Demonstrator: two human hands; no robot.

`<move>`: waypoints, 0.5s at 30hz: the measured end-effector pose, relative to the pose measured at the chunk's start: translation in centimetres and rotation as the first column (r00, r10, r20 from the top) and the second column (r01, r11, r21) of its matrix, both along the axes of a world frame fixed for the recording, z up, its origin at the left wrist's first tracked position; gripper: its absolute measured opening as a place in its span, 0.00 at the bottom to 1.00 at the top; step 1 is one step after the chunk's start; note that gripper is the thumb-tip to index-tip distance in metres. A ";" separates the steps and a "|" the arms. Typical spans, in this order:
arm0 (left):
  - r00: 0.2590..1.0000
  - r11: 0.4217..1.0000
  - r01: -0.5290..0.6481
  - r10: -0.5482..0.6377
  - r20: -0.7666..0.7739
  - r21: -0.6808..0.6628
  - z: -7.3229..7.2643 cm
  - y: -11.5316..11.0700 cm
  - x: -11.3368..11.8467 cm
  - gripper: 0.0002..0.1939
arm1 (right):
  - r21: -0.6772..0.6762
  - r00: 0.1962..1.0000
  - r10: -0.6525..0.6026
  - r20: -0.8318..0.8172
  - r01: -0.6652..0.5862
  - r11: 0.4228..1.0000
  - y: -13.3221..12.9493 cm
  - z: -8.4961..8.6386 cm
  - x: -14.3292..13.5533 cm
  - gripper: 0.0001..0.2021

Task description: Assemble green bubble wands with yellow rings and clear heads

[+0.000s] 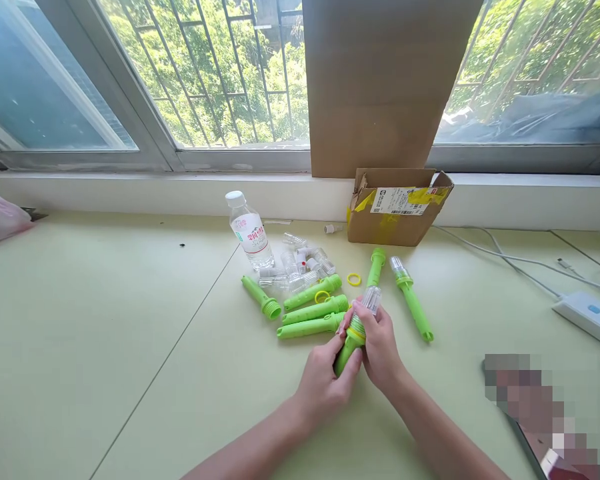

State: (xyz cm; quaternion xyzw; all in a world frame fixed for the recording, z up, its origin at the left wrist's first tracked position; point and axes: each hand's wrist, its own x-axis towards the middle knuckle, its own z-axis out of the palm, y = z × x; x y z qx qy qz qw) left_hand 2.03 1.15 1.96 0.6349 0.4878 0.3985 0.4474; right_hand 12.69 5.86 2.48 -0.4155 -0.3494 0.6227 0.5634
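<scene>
A green threaded plastic tube (347, 359) with a yellow ring tilts upward between my two hands. My left hand (324, 375) is closed round its lower part. At the threaded end, my right hand (384, 352) grips the clear ribbed cap (373, 299); whether the cap touches the threads is hidden by the fingers. Several loose green tubes lie left of my hands, among them one green tube (307, 327) close to my left fingers. Just beyond the held piece lies another green tube (377, 265). A green tube with a clear cap on it (414, 307) rests to the right.
Several clear caps (291, 265) lie piled beside an upright water bottle (251, 233). Loose yellow rings (354, 279) are near the tubes. A cardboard box (395, 223) stands against the wall. Rightward are cables, a power strip (590, 319) and a dark-edged flat device (523, 437), partly blurred.
</scene>
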 end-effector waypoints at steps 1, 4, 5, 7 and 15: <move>1.000 1.000 0.002 -0.002 0.005 -0.009 0.0 0.0 -0.1 0.19 | 0.003 0.999 0.006 -0.038 -0.006 1.000 0.0 0.1 0.0 0.14; 1.000 0.999 0.008 -0.006 0.024 -0.051 -0.1 0.1 -0.2 0.19 | 0.006 0.982 0.075 -0.175 -0.075 0.997 -0.1 0.6 0.3 0.20; 1.000 0.998 0.006 -0.004 0.029 -0.059 -0.2 0.1 -0.2 0.18 | 0.004 0.976 0.104 -0.194 -0.105 0.994 -0.1 0.7 0.5 0.20; 1.000 0.998 -0.005 0.007 0.022 -0.056 -0.4 0.2 -0.2 0.16 | -0.006 0.972 0.152 -0.177 -0.156 0.988 -0.1 0.6 1.2 0.18; 0.989 0.997 0.074 -0.069 -0.134 0.030 0.0 0.3 -0.1 0.15 | -0.055 0.994 -0.014 0.108 0.020 0.998 -0.4 -1.0 3.5 0.15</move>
